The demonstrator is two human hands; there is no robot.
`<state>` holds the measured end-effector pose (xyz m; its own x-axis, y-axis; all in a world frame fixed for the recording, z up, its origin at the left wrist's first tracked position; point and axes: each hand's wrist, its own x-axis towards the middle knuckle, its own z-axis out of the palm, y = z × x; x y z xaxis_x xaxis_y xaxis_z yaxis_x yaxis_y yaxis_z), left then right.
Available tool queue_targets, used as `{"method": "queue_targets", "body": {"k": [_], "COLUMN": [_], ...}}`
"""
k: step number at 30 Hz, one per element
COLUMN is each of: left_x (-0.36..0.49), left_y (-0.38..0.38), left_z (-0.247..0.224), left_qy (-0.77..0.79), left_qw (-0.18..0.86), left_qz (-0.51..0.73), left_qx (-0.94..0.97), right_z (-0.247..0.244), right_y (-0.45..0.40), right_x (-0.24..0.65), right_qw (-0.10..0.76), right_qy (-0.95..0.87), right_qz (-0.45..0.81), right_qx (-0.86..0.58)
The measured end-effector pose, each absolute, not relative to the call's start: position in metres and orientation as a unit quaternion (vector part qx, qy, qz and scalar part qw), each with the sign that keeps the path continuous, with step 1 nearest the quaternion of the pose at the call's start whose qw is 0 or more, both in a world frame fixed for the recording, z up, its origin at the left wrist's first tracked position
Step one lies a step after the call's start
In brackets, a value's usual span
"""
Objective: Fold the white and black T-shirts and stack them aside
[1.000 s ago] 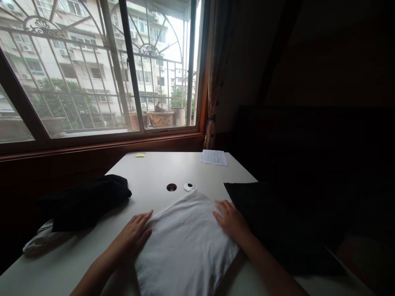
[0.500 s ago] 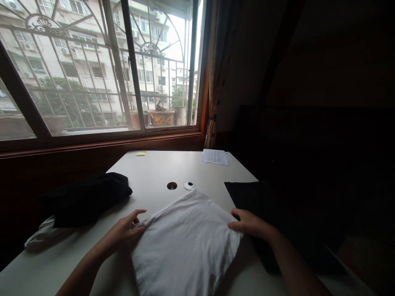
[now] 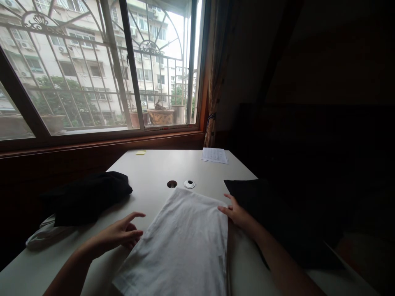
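A white piece of cloth [image 3: 185,242], folded with straight edges like a garment, lies in front of me. Its near end runs out of the bottom of the view. My left hand [image 3: 119,234] is open beside the cloth's left edge, thumb and index finger apart with nothing between them. At the far right corner, my right hand [image 3: 237,211] has its thumb over the fabric and its index finger stretched out. That hand looks open, resting against the corner.
Black cloth [image 3: 95,197] is heaped on the left of the white table [image 3: 151,172], over a pale cloth [image 3: 46,236]. A dark flat cloth [image 3: 249,193] lies right. Farther back are two round cable holes, papers [image 3: 214,155] and yellow notes [image 3: 141,152] below the window.
The white cloth has turned, its far corner moving left, and now lies flatter. My left hand has let go of its left edge. My right hand has moved left and away from me.
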<state>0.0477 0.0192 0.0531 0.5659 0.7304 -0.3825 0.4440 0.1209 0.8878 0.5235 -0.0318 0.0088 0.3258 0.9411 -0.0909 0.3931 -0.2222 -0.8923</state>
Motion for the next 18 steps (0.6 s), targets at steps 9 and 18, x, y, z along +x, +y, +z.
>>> {"method": "queue_targets", "body": {"k": [9, 18], "left_x": [0.057, 0.069], "left_y": [0.013, 0.007], "left_z": [0.042, 0.049], "left_qy": [0.434, 0.407], "left_qw": [0.600, 0.638], "left_qz": [0.075, 0.092], "left_qx": [0.668, 0.647], "right_z": [0.007, 0.020], "right_y": [-0.034, -0.041], "right_x": [0.497, 0.479], "right_qw": [0.402, 0.383], "right_qy": [-0.529, -0.539], "right_qz": [0.354, 0.418], "right_qx": [-0.658, -0.623]}}
